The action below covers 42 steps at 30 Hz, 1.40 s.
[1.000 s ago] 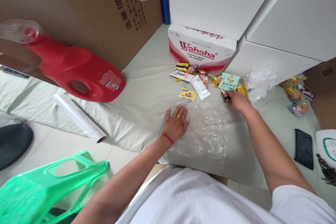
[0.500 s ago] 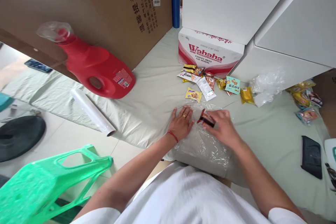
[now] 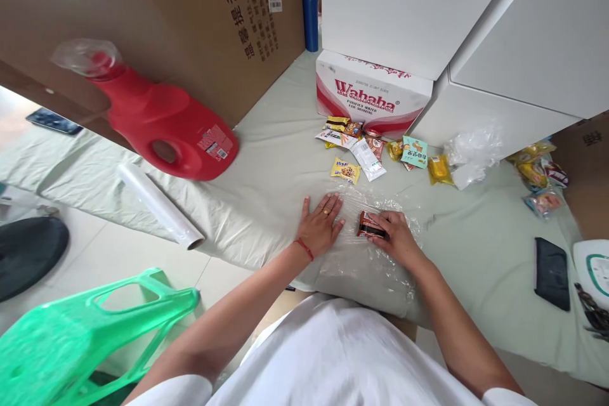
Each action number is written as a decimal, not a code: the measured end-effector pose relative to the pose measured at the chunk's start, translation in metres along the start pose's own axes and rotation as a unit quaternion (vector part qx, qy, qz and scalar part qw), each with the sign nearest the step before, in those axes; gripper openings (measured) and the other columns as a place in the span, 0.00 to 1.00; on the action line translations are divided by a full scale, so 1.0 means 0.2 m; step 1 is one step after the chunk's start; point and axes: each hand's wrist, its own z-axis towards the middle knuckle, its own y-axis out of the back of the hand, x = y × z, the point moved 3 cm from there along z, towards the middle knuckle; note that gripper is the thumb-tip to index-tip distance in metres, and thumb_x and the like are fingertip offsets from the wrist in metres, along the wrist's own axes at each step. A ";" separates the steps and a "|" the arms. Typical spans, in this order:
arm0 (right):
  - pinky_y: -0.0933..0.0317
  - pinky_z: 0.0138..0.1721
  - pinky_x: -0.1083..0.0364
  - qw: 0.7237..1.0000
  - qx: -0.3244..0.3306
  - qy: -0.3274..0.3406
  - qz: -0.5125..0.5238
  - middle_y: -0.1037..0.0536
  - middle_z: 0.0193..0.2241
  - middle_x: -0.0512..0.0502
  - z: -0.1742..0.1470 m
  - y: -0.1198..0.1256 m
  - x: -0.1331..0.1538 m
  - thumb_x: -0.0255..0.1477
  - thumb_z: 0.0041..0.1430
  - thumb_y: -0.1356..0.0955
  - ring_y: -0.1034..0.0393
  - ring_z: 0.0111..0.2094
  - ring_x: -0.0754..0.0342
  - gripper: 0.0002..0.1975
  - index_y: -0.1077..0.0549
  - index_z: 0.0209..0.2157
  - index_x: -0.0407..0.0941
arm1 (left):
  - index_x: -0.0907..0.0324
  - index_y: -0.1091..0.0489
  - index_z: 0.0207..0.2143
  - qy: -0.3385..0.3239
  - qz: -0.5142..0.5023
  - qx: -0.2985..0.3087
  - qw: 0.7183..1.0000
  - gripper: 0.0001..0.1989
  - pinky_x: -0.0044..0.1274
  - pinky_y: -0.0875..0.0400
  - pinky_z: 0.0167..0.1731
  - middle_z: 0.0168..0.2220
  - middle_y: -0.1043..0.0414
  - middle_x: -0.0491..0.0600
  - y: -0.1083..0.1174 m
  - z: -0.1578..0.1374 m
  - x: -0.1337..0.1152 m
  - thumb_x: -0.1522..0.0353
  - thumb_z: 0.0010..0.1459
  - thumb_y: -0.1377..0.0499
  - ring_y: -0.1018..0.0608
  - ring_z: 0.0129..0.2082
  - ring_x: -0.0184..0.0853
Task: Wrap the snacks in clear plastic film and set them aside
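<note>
My left hand (image 3: 320, 226) lies flat with its fingers spread, pressing on the left side of a sheet of clear plastic film (image 3: 354, 269). A small snack packet (image 3: 369, 224) in a red-brown and dark wrapper rests on the film. My right hand (image 3: 396, 236) pinches the packet's right end between thumb and fingers. Just beyond the film is a yellow cookie packet (image 3: 345, 170), with a white sachet (image 3: 368, 160) beside it. Several more wrapped snacks sit behind these, against a white and red water carton (image 3: 373, 94).
At left lie a red jug (image 3: 166, 127) and a white roll (image 3: 159, 206), near a brown carton (image 3: 190, 19). A green stool (image 3: 95, 330) stands on the floor. Crumpled clear plastic (image 3: 476, 149), a yellow packet (image 3: 440, 170) and a black phone-like object (image 3: 552, 274) lie to the right.
The snack packet has gone from tilted in my right hand to lying flatter on the film. My left hand stays pressed down. The whole view has shifted slightly.
</note>
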 end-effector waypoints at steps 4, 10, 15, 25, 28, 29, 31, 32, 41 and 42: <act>0.38 0.59 0.40 0.999 0.038 -0.012 -0.017 0.26 0.52 0.37 0.02 0.04 -0.01 0.39 0.62 0.27 0.36 0.55 0.39 0.31 0.27 0.65 0.49 | 0.52 0.48 0.75 0.011 0.011 0.010 1.000 0.30 0.56 0.65 0.73 0.76 0.50 0.51 -0.01 0.00 0.01 0.55 0.75 0.58 0.44 0.76 0.44; 0.37 0.60 0.42 0.999 -0.011 -0.003 0.036 0.24 0.55 0.37 0.23 0.16 0.05 0.45 0.68 0.33 0.32 0.57 0.41 0.25 0.24 0.60 0.48 | 0.54 0.48 0.75 0.008 0.009 0.021 1.000 0.32 0.57 0.64 0.73 0.77 0.52 0.50 -0.01 0.00 0.00 0.54 0.75 0.61 0.45 0.76 0.45; 0.35 0.56 0.47 0.998 -0.031 -0.054 -0.023 0.22 0.50 0.36 0.62 0.17 0.10 0.34 0.70 0.38 0.28 0.51 0.43 0.20 0.22 0.55 0.43 | 0.54 0.48 0.75 0.008 0.006 0.022 1.000 0.31 0.59 0.63 0.72 0.77 0.52 0.50 -0.01 0.00 0.00 0.54 0.75 0.60 0.45 0.76 0.44; 0.40 0.57 0.46 0.983 0.050 -0.145 -0.100 0.22 0.45 0.39 0.93 0.03 0.07 0.37 0.58 0.26 0.30 0.50 0.42 0.26 0.24 0.56 0.43 | 0.52 0.48 0.75 0.008 0.006 0.013 1.000 0.32 0.58 0.61 0.72 0.76 0.49 0.49 -0.03 0.01 0.01 0.53 0.75 0.60 0.46 0.76 0.46; 0.39 0.58 0.46 0.985 0.009 -0.170 -0.001 0.22 0.46 0.42 0.88 0.08 -0.01 0.40 0.52 0.23 0.30 0.50 0.45 0.26 0.22 0.51 0.45 | 0.52 0.48 0.75 0.008 0.005 0.010 1.000 0.31 0.57 0.61 0.72 0.76 0.49 0.50 -0.03 0.01 0.01 0.53 0.75 0.60 0.45 0.76 0.46; 0.39 0.58 0.46 0.981 -0.019 -0.182 0.060 0.22 0.48 0.42 0.86 0.10 -0.04 0.40 0.48 0.22 0.30 0.50 0.44 0.27 0.21 0.49 0.45 | 0.52 0.48 0.75 0.008 0.003 0.010 1.000 0.31 0.57 0.61 0.72 0.76 0.50 0.50 -0.03 0.01 0.01 0.54 0.75 0.60 0.45 0.76 0.46; 0.38 0.57 0.45 0.961 -0.075 -0.200 0.174 0.23 0.51 0.42 0.79 0.17 -0.08 0.43 0.44 0.22 0.30 0.51 0.44 0.28 0.22 0.47 0.45 | 0.52 0.47 0.75 0.009 0.000 0.009 1.000 0.31 0.57 0.62 0.72 0.76 0.50 0.50 -0.03 0.01 0.01 0.54 0.75 0.60 0.45 0.76 0.45; 0.37 0.57 0.45 0.950 -0.099 -0.200 0.219 0.23 0.52 0.42 0.74 0.20 -0.10 0.44 0.44 0.22 0.30 0.52 0.45 0.29 0.23 0.46 0.45 | 0.52 0.47 0.75 0.009 -0.001 0.007 1.000 0.31 0.58 0.62 0.72 0.76 0.50 0.50 -0.03 0.01 0.01 0.54 0.75 0.60 0.45 0.76 0.45; 0.32 0.56 0.44 0.933 -0.131 -0.164 0.291 0.23 0.51 0.44 0.20 0.33 -0.06 0.44 0.48 0.22 0.26 0.48 0.48 0.29 0.25 0.50 0.49 | 0.52 0.46 0.74 0.002 0.003 -0.010 1.000 0.31 0.56 0.62 0.73 0.76 0.48 0.52 -0.03 0.00 0.01 0.54 0.75 0.59 0.43 0.75 0.45; 0.32 0.56 0.44 0.942 -0.138 -0.161 0.259 0.24 0.51 0.43 0.15 0.33 -0.04 0.44 0.49 0.22 0.26 0.48 0.48 0.28 0.25 0.50 0.49 | 0.52 0.46 0.74 0.003 0.006 -0.010 1.000 0.31 0.56 0.62 0.73 0.76 0.48 0.52 -0.02 0.00 0.01 0.54 0.75 0.59 0.43 0.76 0.45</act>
